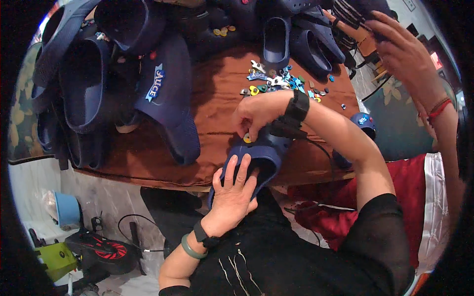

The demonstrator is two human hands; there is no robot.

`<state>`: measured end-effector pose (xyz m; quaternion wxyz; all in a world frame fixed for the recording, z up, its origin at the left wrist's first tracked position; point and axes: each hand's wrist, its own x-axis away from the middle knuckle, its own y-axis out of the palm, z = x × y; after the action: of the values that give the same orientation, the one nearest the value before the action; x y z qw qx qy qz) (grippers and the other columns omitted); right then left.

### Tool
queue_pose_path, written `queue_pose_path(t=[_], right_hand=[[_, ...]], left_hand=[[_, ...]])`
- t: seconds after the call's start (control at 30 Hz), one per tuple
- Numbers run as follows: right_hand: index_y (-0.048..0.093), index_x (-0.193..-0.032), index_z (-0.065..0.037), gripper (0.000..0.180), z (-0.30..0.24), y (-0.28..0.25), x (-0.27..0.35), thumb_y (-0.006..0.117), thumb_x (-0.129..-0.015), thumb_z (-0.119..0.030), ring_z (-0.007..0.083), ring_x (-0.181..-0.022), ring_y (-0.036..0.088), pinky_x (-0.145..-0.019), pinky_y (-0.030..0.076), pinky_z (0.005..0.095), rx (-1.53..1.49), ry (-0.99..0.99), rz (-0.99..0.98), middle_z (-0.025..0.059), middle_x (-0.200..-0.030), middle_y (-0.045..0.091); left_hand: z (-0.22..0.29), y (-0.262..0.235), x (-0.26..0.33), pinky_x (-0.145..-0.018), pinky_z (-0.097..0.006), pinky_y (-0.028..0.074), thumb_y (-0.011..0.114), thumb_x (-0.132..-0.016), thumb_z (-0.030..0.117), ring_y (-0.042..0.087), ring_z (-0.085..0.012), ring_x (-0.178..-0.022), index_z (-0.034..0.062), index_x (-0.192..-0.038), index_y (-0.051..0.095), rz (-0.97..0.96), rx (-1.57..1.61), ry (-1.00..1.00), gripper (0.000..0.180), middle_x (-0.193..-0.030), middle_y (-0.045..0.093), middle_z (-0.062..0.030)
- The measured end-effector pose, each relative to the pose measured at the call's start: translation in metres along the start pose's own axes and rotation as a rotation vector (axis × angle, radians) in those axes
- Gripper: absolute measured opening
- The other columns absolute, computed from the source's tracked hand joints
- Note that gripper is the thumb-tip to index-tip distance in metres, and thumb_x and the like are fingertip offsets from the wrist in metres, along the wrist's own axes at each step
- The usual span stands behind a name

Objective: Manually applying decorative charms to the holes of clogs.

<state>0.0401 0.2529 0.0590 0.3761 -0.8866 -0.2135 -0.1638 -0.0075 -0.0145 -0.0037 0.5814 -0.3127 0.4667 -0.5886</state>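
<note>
A dark blue clog [270,156] is lying at the near edge of the table, its heel opening facing the wearer. The left hand [232,196], fingers parted, is spreading over this opening, with one finger reaching inside. The right hand [260,112] is pinching a small yellow charm [247,140] between thumb and fingertips at the clog's upper; whether the charm is sitting in a hole cannot be told. Just beyond the right hand, a loose pile of charms [281,82] is lying on the brown cloth [217,89]. To the left, a clog with a light blue banner [157,83] is resting before a cluster of open clogs [84,86], their dark interiors showing no clear contents. At the far side, more clogs [276,40] are standing with openings upward. To the right, another charm-bearing clog [362,122] is resting near the table's edge. At the far right, a co-worker's hand [405,55] is hovering, blurred; its grip cannot be told. On the near left floor, a blue bucket [68,208] is standing, its contents unclear.
</note>
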Motion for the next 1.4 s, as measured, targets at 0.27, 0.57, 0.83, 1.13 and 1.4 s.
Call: queue_pose_path(t=[0.27, 0.57, 0.83, 1.13, 1.4], right_hand=[[0.072, -0.092, -0.001, 0.025, 0.003, 0.036, 0.024, 0.077, -0.075, -0.018, 0.0226, -0.078, 0.066, -0.070, 0.051, 0.0336, -0.065, 0.007, 0.441, 0.0102, -0.084, 0.069], [0.070, -0.085, -0.004, 0.014, 0.031, 0.110, 0.116, 0.069, -0.082, -0.018, 0.0296, -0.070, 0.065, -0.064, 0.050, 0.0374, -0.042, 0.454, 1.373, 0.0157, -0.078, 0.067], [0.069, -0.092, -0.004, 0.014, 0.039, 0.189, 0.089, 0.073, -0.079, -0.009, 0.0314, -0.081, 0.061, -0.073, 0.050, 0.0394, 0.001, 0.458, 1.374, 0.0130, -0.085, 0.059], [0.069, -0.094, -0.002, 0.015, -0.010, 0.145, 0.071, 0.074, -0.080, -0.006, 0.0232, -0.081, 0.066, -0.072, 0.053, 0.0301, -0.279, 0.146, 1.544, 0.0104, -0.091, 0.068], [0.065, -0.082, -0.008, 0.012, 0.000, 0.106, 0.033, 0.074, -0.075, -0.012, 0.0237, -0.086, 0.060, -0.076, 0.048, 0.0359, 0.423, 0.025, 1.338, 0.0045, -0.087, 0.063]], left_hand=[[0.006, 0.004, -0.004, -0.106, -0.052, 0.021, 0.078, -0.067, 0.032, 0.017, -0.0430, -0.140, 0.0058, -0.137, 0.044, 0.007, -0.056, 0.017, 0.082, -0.155, 0.013, -0.0261], [0.025, -0.008, 0.007, -0.104, -0.049, 0.025, 0.081, -0.066, 0.024, 0.029, -0.0402, -0.132, -0.0053, -0.146, 0.017, 0.082, -0.011, -0.161, 0.106, -0.151, 0.023, -0.0223], [0.023, -0.020, -0.007, -0.098, -0.052, 0.030, 0.085, -0.061, 0.027, 0.029, -0.0411, -0.130, 0.0070, -0.149, 0.019, 0.106, -0.025, -0.200, 0.111, -0.149, 0.025, -0.0201], [0.017, -0.004, -0.008, -0.093, -0.055, 0.034, 0.084, -0.061, 0.030, 0.027, -0.0426, -0.133, 0.0102, -0.148, 0.020, 0.101, 0.044, -0.164, 0.110, -0.148, 0.026, -0.0182], [0.018, -0.006, -0.008, -0.096, -0.056, 0.033, 0.088, -0.057, 0.026, 0.027, -0.0426, -0.134, 0.0071, -0.149, 0.013, 0.053, 0.016, -0.185, 0.120, -0.150, 0.021, -0.0197]])
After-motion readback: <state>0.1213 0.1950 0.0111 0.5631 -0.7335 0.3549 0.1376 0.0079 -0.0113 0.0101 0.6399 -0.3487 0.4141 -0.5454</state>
